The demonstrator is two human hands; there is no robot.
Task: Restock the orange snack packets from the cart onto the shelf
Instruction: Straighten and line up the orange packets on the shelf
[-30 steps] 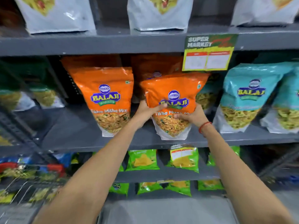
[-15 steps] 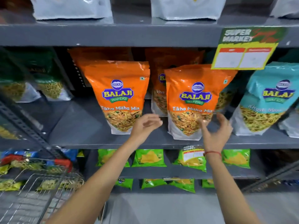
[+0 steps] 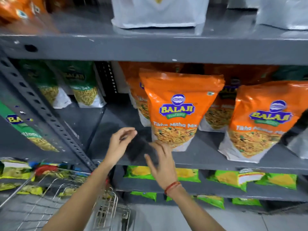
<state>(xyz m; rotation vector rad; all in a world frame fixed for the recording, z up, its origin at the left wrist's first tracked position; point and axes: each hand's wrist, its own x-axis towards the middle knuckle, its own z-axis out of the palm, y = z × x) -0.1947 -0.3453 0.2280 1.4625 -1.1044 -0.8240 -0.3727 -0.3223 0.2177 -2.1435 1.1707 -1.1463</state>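
Observation:
Two orange Balaji "Tikha Mitha Mix" packets stand upright at the front of the grey middle shelf [image 3: 116, 117]: one in the middle [image 3: 180, 107] and one to the right [image 3: 266, 120], with more orange packets behind them. My left hand [image 3: 119, 144] hovers in front of the shelf edge, fingers loosely curled and holding nothing. My right hand [image 3: 160, 162], with a red thread at the wrist, is spread open just below the middle packet, empty. The wire cart [image 3: 66, 197] sits at the lower left; its contents are blurred.
Green Balaji packets [image 3: 83, 90] stand at the shelf's left, behind a slanted perforated upright [image 3: 43, 110]. White bags [image 3: 158, 12] sit on the top shelf. Green and yellow packets [image 3: 233, 179] fill the lower shelves. Grey floor lies below.
Both hands let go of the right orange packet, which now stands on the shelf. They have drawn back and down to the left, and the view has swung left toward the cart.

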